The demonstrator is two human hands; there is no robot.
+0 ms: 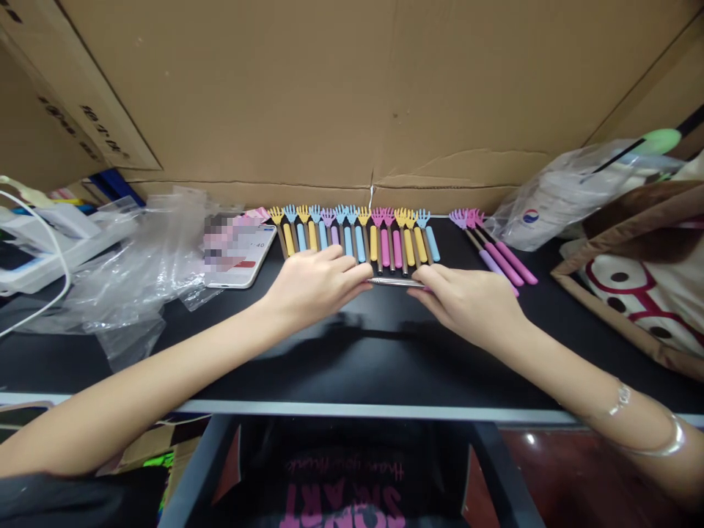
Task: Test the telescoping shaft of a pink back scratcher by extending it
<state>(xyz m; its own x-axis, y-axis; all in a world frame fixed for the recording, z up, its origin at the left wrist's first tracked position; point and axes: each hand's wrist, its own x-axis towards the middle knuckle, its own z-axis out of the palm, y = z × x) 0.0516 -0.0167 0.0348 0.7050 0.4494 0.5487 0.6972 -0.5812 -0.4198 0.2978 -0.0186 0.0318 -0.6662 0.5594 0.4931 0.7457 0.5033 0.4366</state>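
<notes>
A thin shiny metal rod [393,281] runs level between my hands, just above the black tabletop. My left hand [324,282] is closed around its left end, and my right hand [467,299] pinches the right end. Both ends are hidden in my fingers. Behind my hands lies a row of small back scratchers [346,233] with claw-shaped heads and handles in yellow, blue, pink and purple. Their heads point to the cardboard at the back. To the right of the row, beyond my right hand, lie several pink and purple back scratchers [498,257], slanting.
A phone [242,268] lies left of the row, beside a heap of clear plastic bags [140,271]. White devices with a cable [30,260] sit far left. At the right are a bagged Pepsi cup [550,209] and a brown-trimmed cloth bag [649,293]. Cardboard [330,95] walls the back.
</notes>
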